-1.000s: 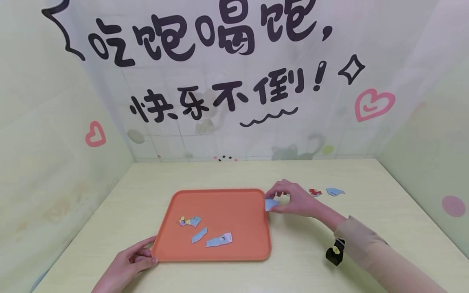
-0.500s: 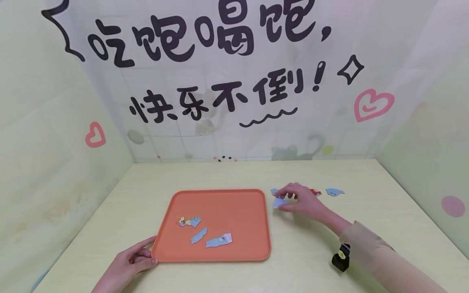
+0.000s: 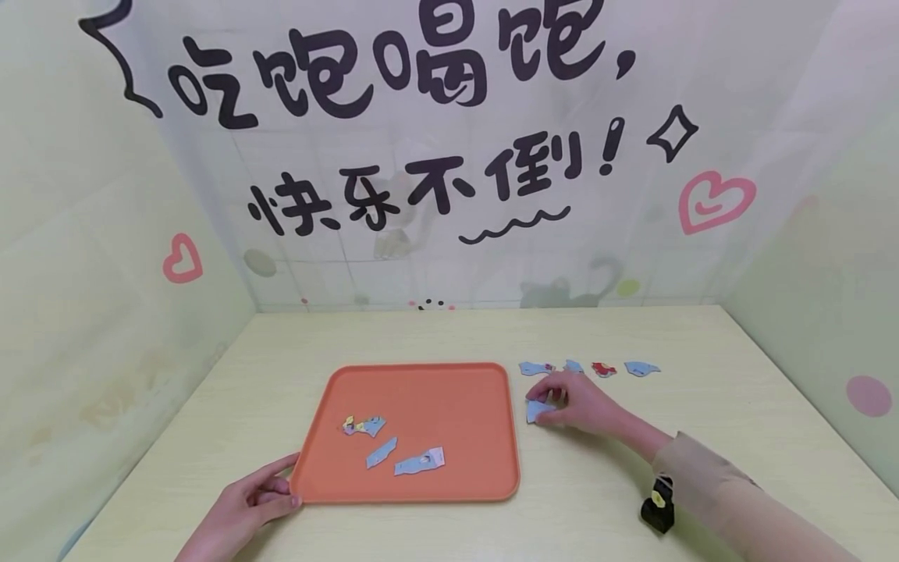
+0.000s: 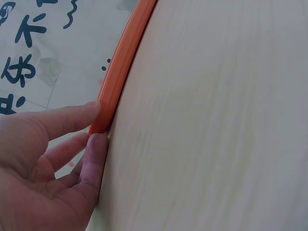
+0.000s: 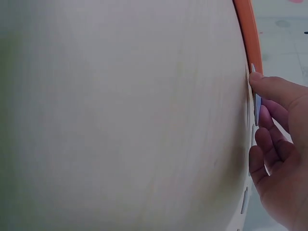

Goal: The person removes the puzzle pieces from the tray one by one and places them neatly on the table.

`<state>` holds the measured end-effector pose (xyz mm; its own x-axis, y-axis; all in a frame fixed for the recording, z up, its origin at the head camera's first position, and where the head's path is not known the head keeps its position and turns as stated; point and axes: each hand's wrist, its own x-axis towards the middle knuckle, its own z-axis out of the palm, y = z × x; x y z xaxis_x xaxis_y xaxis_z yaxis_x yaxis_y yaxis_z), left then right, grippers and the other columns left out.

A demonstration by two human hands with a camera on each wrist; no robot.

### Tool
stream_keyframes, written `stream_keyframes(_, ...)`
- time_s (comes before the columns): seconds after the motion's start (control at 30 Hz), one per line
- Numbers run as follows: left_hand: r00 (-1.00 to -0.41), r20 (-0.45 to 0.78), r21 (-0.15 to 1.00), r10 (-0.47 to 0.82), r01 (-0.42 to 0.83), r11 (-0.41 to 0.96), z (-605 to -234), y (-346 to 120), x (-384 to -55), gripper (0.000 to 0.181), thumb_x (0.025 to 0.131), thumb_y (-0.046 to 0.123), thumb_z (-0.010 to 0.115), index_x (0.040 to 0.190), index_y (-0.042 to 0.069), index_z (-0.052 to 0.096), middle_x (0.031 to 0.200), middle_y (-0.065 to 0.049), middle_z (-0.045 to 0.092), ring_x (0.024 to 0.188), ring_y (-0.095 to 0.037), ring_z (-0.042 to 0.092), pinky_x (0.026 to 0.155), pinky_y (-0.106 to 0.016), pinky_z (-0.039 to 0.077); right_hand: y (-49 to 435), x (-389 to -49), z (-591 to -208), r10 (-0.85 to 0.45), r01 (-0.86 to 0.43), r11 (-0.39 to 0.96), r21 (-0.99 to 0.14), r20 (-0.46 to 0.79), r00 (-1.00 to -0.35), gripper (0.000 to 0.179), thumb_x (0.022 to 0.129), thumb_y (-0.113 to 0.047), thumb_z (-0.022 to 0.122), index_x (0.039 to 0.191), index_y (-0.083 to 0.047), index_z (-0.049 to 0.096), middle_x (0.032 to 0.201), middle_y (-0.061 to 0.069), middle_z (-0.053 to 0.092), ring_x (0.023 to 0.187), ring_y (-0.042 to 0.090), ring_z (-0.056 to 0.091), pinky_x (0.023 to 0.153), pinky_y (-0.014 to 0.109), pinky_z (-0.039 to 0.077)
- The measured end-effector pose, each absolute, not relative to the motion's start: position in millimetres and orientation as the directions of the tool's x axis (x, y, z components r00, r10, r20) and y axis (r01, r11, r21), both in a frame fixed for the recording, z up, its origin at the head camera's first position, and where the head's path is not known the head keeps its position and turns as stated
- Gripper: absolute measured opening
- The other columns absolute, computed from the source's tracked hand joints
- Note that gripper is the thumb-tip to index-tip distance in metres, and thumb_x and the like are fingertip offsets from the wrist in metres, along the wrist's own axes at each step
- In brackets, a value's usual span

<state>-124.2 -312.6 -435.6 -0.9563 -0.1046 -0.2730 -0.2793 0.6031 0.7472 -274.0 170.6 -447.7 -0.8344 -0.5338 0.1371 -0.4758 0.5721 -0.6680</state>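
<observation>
My right hand (image 3: 577,402) pinches a pale blue jigsaw puzzle piece (image 3: 537,411) between thumb and fingers, just right of the orange tray (image 3: 477,468). In the right wrist view that piece (image 5: 257,108) shows edge-on, close over the table. At the tray's near left corner, my left hand (image 3: 246,503) grips the rim; the left wrist view has thumb and fingertips on the orange rim (image 4: 118,77). On the tray lie a yellow-and-blue piece (image 3: 372,425), a narrow blue piece (image 3: 382,452) and a longer blue piece with a pink end (image 3: 420,461).
Behind my right hand a row of pieces lies on the table (image 3: 421,332): a blue one with red (image 3: 535,368), a small blue one (image 3: 573,365), a red one (image 3: 604,369) and another blue one (image 3: 642,368). Printed cloth walls (image 3: 421,257) enclose the back and sides.
My right hand has drawn the held piece from the tray's right rim rightward, then toward me, uncovering pieces in the row behind. The left hand and tray stay put.
</observation>
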Motion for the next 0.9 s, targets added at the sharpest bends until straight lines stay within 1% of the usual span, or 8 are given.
stream_keyframes(0.13,-0.955,-0.275,0.747,-0.112,-0.285,0.601,-436.1,-312.5,-124.3,0.069,0.088,0.022,0.075,0.148,0.006,0.045,0.101,-0.002,0.062,0.077,-0.005,0.053,0.069,-0.019,0.047,171.3,-272.8,-449.3,-0.553,-0.459,0.561,-0.689,0.1,-0.827,0.028,0.082,-0.022,0.082,0.108,-0.016,0.074,0.099,-0.004,0.07,0.081,0.01,0.051,0.072,0.021,0.044)
stream_keyframes(0.4,-0.954,-0.277,0.744,-0.113,-0.287,0.604,-436.2,-312.8,-124.2,0.069,0.089,0.022,0.074,0.148,0.006,0.044,0.101,-0.002,0.063,0.078,-0.005,0.053,0.069,-0.019,0.047,175.6,-275.8,-447.5,-0.606,-0.433,0.529,-0.73,0.032,-0.795,0.03,0.085,-0.02,0.079,0.114,-0.016,0.072,0.102,0.001,0.065,0.088,0.014,0.049,0.075,0.02,0.041)
stream_keyframes(0.57,-0.954,-0.279,0.744,-0.108,-0.286,0.604,-435.5,-312.8,-124.1,0.068,0.089,0.023,0.074,0.149,0.006,0.044,0.102,-0.002,0.063,0.078,-0.005,0.054,0.07,-0.019,0.046,179.2,-276.6,-444.9,-0.632,-0.405,0.508,-0.76,-0.009,-0.775,0.03,0.087,-0.02,0.077,0.116,-0.015,0.071,0.109,0.004,0.065,0.094,0.016,0.049,0.078,0.021,0.041)
stream_keyframes(0.9,-0.96,-0.264,0.756,-0.097,-0.269,0.597,-434.1,-312.4,-122.6,0.068,0.088,0.021,0.074,0.148,0.006,0.045,0.101,-0.003,0.063,0.077,-0.004,0.054,0.07,-0.019,0.047,184.1,-281.3,-444.0,-0.686,-0.421,0.498,-0.758,-0.047,-0.726,0.03,0.09,-0.022,0.074,0.119,-0.019,0.071,0.116,0.002,0.064,0.103,0.012,0.053,0.087,0.022,0.044)
